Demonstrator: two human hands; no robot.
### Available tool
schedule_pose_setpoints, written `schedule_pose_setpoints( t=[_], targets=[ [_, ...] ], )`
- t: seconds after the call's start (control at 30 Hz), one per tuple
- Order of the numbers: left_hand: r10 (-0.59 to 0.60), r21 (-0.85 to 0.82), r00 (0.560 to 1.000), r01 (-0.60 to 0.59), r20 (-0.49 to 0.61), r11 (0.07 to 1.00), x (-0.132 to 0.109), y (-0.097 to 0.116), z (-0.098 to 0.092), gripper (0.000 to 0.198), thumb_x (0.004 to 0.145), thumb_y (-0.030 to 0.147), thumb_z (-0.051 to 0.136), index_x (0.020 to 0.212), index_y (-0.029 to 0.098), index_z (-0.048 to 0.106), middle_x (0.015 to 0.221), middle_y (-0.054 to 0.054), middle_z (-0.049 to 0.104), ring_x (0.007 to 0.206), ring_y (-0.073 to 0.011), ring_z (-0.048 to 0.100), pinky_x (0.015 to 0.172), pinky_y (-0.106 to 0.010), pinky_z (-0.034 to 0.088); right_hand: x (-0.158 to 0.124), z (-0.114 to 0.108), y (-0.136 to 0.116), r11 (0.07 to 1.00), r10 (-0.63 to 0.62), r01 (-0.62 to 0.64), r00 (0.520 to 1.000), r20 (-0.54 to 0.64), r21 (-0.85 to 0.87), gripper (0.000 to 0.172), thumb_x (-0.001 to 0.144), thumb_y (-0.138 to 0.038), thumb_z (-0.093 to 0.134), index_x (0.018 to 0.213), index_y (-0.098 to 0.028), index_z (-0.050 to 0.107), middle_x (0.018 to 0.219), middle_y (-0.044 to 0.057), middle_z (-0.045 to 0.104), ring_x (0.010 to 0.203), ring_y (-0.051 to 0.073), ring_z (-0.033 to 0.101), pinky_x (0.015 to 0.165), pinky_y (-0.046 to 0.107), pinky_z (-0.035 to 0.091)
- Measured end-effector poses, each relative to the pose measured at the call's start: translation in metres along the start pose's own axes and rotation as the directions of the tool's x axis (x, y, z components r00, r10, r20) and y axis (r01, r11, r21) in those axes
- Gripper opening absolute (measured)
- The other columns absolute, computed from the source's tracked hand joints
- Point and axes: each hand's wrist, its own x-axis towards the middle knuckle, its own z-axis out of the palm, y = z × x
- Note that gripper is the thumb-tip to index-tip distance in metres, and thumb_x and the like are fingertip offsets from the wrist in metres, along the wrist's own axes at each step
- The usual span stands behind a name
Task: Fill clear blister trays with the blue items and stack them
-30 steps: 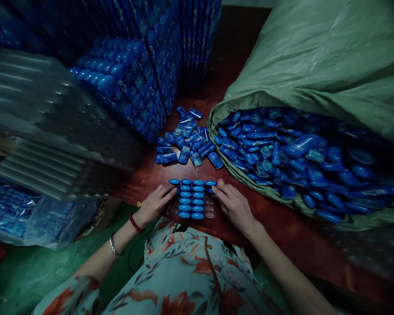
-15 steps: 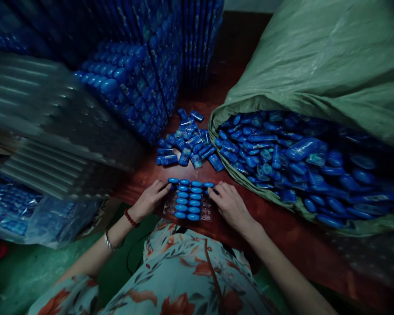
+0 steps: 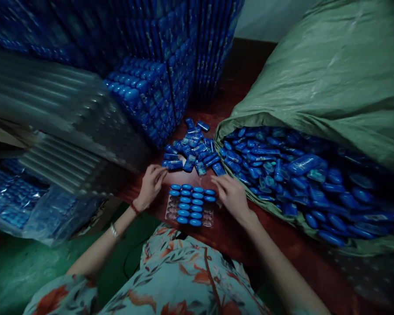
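A clear moulded tray (image 3: 208,217) lies on the red-brown table, with shiny blue oval pieces (image 3: 184,200) filling its two middle columns and the far ends of its outer columns. The other outer hollows hold none. My left hand (image 3: 151,187) hovers beyond the tray's far left corner, its bent fingers apart near the loose blue packets (image 3: 173,165). Over the far right corner is my right hand (image 3: 231,197), fingers parted and pointing at the packet (image 3: 218,169) nearest the sack. I see nothing held in either hand.
A green woven sack (image 3: 282,94) spills blue packets (image 3: 272,164) at the right. Tall stacks of filled blue trays (image 3: 151,96) stand at the back left. Empty tray stacks (image 3: 52,100) jut in from the left, above a plastic-wrapped bundle (image 3: 16,197).
Both hands have let go of the tray's far outer corners and moved up towards the loose packets. Blue pieces now show uncovered at both those corners. The view has shifted slightly.
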Motion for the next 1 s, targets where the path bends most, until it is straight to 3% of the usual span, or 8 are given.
schedule_pose_setpoints(
  t=[0.1,0.2,0.27,0.47,0.63,0.73,0.87,1.0],
  targets=[
    [-0.131,0.160,0.991,0.124,0.034,0.979,0.031,-0.009,0.020,0.028,0.085,0.033,0.055,0.105,0.014,0.058,0.101,-0.011,0.052,0.094,-0.0243,0.049,0.083,-0.040,0.045,0.050,0.012,-0.003,0.993,0.077,-0.064,0.989,0.130,-0.098,0.030,0.094,-0.029,0.038,0.113,-0.018,0.058,0.106,0.008,0.062,0.094,0.019,0.059,0.078,0.028,0.044],
    [-0.134,0.296,0.971,0.071,0.198,0.953,0.045,-0.010,0.035,0.023,0.081,0.028,0.059,0.097,0.012,0.060,0.103,-0.014,0.054,0.092,-0.0269,0.049,0.079,-0.042,0.045,0.087,0.024,-0.013,0.950,0.110,-0.008,0.944,0.310,-0.312,0.037,0.089,-0.026,0.047,0.125,-0.016,0.047,0.114,0.013,0.055,0.099,0.024,0.058,0.074,0.031,0.047],
    [-0.104,0.289,0.967,0.033,0.233,0.957,0.041,-0.009,0.036,0.017,0.083,0.022,0.055,0.096,0.012,0.059,0.102,-0.013,0.055,0.091,-0.0258,0.050,0.079,-0.040,0.045,0.095,0.029,-0.016,0.928,0.121,0.028,0.920,0.372,-0.373,0.040,0.087,-0.019,0.049,0.126,-0.015,0.045,0.116,0.015,0.052,0.098,0.025,0.059,0.072,0.032,0.048],
    [-0.101,-0.079,0.994,0.104,0.043,0.991,-0.015,-0.005,-0.005,0.017,0.090,0.022,0.044,0.102,0.017,0.055,0.094,-0.006,0.057,0.087,-0.0171,0.056,0.078,-0.030,0.047,0.066,0.030,-0.006,0.917,0.135,0.049,0.897,0.421,-0.396,0.044,0.081,-0.011,0.048,0.124,-0.017,0.043,0.120,0.016,0.046,0.091,0.023,0.061,0.071,0.031,0.048],
    [-0.178,-0.110,0.984,0.180,0.027,0.978,-0.071,0.016,-0.034,0.023,0.089,0.025,0.048,0.110,0.020,0.055,0.097,-0.005,0.058,0.086,-0.0160,0.059,0.075,-0.027,0.050,0.052,0.019,0.009,0.944,0.063,0.098,0.884,0.464,-0.314,0.045,0.078,-0.018,0.051,0.122,-0.018,0.044,0.120,0.013,0.046,0.085,0.022,0.060,0.067,0.031,0.046],
    [-0.173,-0.123,0.985,0.174,0.017,0.977,-0.089,0.028,-0.027,0.028,0.088,0.024,0.049,0.116,0.020,0.051,0.095,-0.004,0.059,0.083,-0.0149,0.060,0.073,-0.026,0.051,0.049,0.007,0.022,0.986,0.012,0.058,0.910,0.414,-0.156,0.046,0.078,-0.020,0.050,0.124,-0.019,0.044,0.117,0.010,0.045,0.084,0.020,0.058,0.071,0.031,0.046],
    [0.014,-0.047,0.994,-0.009,0.109,0.999,-0.088,0.025,-0.009,0.031,0.091,0.016,0.040,0.119,0.022,0.051,0.105,-0.008,0.057,0.096,-0.0167,0.056,0.080,-0.030,0.050,0.033,-0.003,0.039,0.993,0.002,-0.034,0.961,0.278,0.109,0.032,0.077,-0.024,0.057,0.109,-0.019,0.059,0.106,0.007,0.048,0.091,0.019,0.055,0.080,0.031,0.046],
    [0.203,0.018,0.949,-0.214,0.242,0.977,-0.073,0.018,-0.005,0.040,0.091,0.011,0.034,0.128,0.021,0.044,0.109,-0.010,0.055,0.098,-0.0185,0.052,0.079,-0.032,0.050,-0.005,-0.012,0.047,0.920,0.228,-0.215,0.974,-0.003,0.327,0.021,0.073,-0.037,0.066,0.086,-0.021,0.067,0.091,0.004,0.054,0.083,0.018,0.057,0.075,0.033,0.049]
  ],
)
